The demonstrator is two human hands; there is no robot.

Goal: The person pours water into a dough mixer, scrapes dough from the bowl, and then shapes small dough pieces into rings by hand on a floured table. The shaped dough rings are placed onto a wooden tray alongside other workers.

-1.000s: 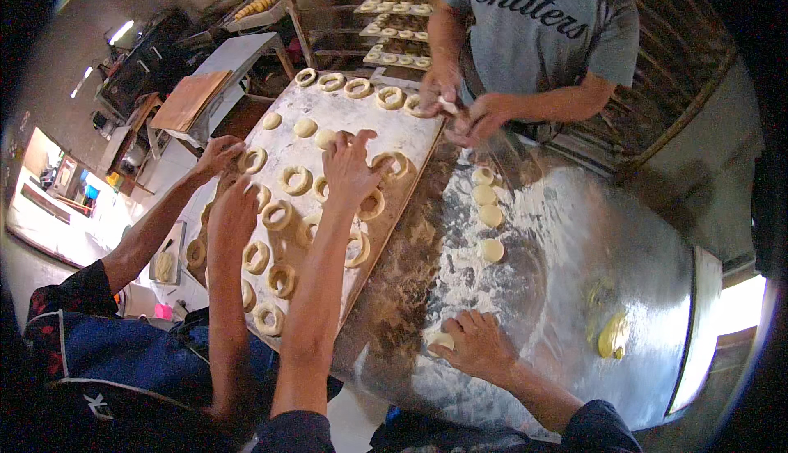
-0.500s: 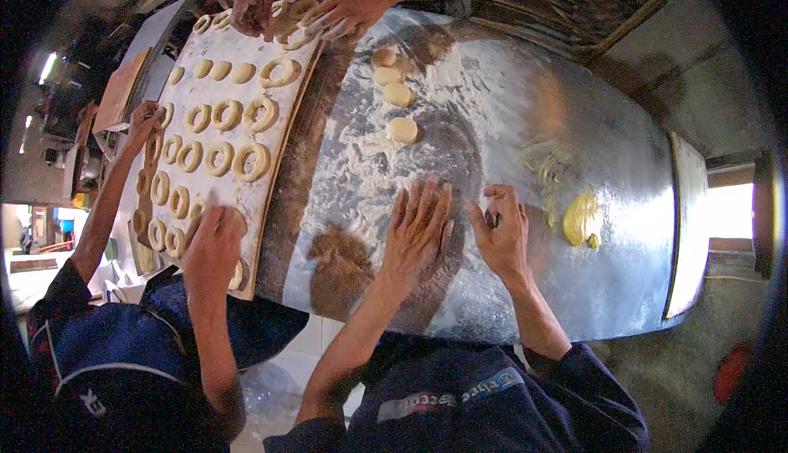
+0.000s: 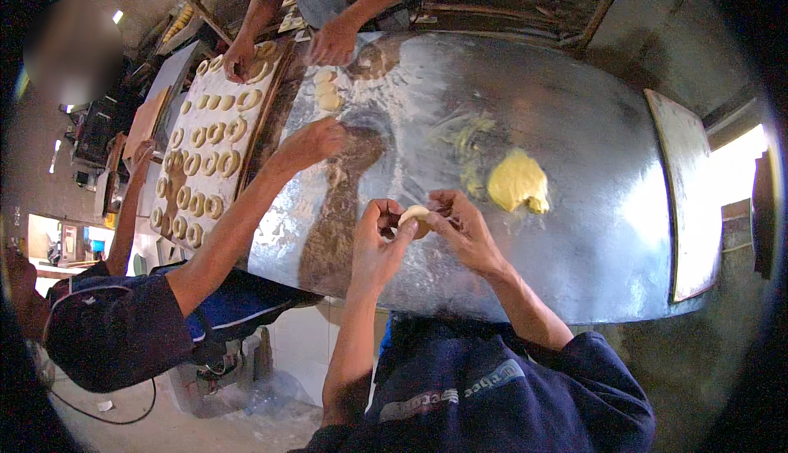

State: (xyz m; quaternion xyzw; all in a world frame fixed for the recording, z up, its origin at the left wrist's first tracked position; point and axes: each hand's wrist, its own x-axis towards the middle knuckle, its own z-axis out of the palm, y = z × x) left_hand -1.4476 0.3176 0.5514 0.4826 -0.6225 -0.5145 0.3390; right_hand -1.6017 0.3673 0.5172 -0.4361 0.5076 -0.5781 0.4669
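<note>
Between my left hand (image 3: 380, 238) and my right hand (image 3: 466, 233), I hold a small pale piece of dough (image 3: 417, 212) just above the near part of the metal table. The thumb and fingers of both hands pinch it at its sides. It looks curved, with a shaded underside. Beyond my right hand lies a soft, shiny yellow lump (image 3: 517, 180), with yellow smears on the metal beside it. Farther off to the left, several round dough pieces (image 3: 327, 90) rest in a row on the floured metal.
A co-worker at my left stretches a hand (image 3: 316, 143) over the floured metal table (image 3: 595, 231). Another person's hands (image 3: 335, 41) are at the far side. At left stands a tray (image 3: 205, 117) of dough rings (image 3: 230, 162). A pale board (image 3: 683, 199) edges the right end.
My hands, earlier flat and low over the table, now hold a piece of dough between them. The co-worker's arm has swung from the tray toward the table's middle. The view has shifted.
</note>
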